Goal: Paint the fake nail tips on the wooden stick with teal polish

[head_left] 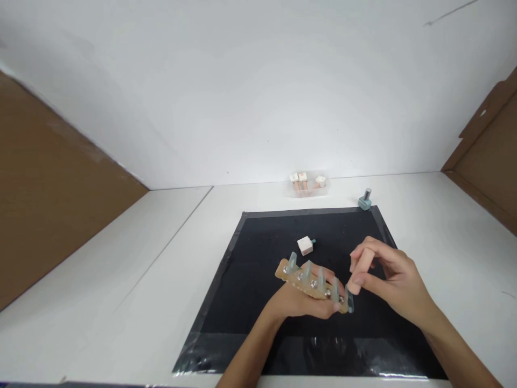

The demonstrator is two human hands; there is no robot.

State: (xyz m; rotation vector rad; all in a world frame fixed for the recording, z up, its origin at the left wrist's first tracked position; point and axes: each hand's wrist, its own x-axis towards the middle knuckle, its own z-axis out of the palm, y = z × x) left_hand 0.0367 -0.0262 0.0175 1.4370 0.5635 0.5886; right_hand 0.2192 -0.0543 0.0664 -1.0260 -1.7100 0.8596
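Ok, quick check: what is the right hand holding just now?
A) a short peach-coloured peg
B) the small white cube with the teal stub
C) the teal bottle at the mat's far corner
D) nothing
A: the right hand pinches a short peach-coloured peg next to the wooden strip in the left hand; the white cube lies on the black mat.

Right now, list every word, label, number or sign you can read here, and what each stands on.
None can be read.
The white cubes by the wall bear red marks, too small to make out.
The wooden strip, the white block and the peg show no text.
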